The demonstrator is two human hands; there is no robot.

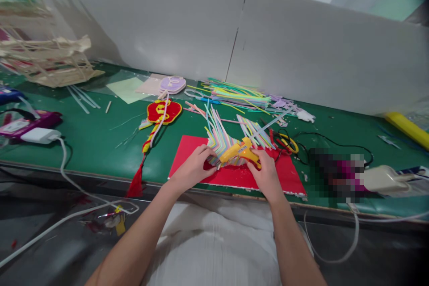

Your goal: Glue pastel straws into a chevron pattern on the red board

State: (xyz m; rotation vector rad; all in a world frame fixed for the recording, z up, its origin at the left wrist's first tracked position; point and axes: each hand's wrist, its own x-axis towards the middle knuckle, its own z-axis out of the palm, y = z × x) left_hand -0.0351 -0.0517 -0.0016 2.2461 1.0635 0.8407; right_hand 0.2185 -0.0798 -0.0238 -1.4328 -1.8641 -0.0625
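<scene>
On the green worktop (97, 147), left of centre, a red ornament (172, 111) trails its tassel (136, 181) over the front edge, where a passing forearm could catch it. The left hand (195, 163) reaches in low from the front edge, palm down, thumb and fingers curved apart beside the coloured strips (217, 136); whether it pinches any, I cannot tell. Those strips lie on a red board (182, 154) at the middle of the front edge. Above them the yellow glue gun (234, 151) points its nozzle leftward, so a slip could burn the left fingertips or smear glue. The right hand (267, 173), wrist bent inward, closes thumb and fingers around its handle. Rightward, a black cable (325, 135) beside the scissors (288, 142) could snag.
</scene>
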